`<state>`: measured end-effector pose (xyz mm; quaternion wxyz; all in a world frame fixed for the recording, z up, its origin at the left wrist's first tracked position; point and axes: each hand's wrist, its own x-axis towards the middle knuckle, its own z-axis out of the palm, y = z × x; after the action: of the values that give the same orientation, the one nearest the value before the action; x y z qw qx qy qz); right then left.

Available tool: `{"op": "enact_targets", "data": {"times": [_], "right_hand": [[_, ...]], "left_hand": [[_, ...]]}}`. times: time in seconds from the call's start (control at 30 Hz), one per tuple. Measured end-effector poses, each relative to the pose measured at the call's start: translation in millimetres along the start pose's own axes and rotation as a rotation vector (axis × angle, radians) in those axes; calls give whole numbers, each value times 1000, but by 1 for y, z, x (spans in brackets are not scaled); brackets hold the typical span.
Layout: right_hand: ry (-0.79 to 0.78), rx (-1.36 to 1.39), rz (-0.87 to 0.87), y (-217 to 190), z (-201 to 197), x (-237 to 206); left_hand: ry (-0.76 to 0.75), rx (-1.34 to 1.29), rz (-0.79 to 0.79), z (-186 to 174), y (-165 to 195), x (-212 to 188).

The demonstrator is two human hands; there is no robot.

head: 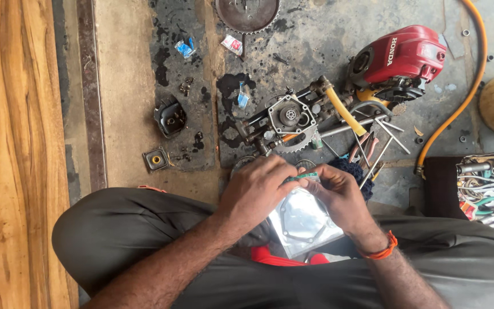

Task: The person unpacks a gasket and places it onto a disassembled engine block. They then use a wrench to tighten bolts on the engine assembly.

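Over my lap, both hands pinch the top edge of a clear plastic packet (pixel 304 223) with a green strip along its top. A thin ring-shaped gasket shows through the plastic. My left hand (pixel 255 191) grips the packet's upper left corner. My right hand (pixel 338 191), an orange band at its wrist, grips the upper right corner. The packet hangs down between my knees above something red (pixel 270 256).
On the oily concrete ahead lies a dismantled pump body with gears (pixel 287 120) and a yellow hose stub, a red engine cover (pixel 404 57), loose rods and tools (pixel 373 143), a sprocket (pixel 247 12), small metal parts (pixel 170 117). An orange hose (pixel 458 103) curves right; a tool tray (pixel 490 183) sits far right. Wooden board left.
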<state>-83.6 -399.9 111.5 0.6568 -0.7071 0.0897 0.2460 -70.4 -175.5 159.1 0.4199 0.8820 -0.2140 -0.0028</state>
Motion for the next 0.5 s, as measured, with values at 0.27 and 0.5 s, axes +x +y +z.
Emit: {"op": "enact_targets", "data": {"times": [0.27,0.5], "right_hand": [[-81,-26,-74,-6,7,-1],[-146,-65,-28,-11,8,-1]], "left_hand": [[-91,-111,-225,5,-6,-4],[-187,-154,-331,0,-6,-3]]}}
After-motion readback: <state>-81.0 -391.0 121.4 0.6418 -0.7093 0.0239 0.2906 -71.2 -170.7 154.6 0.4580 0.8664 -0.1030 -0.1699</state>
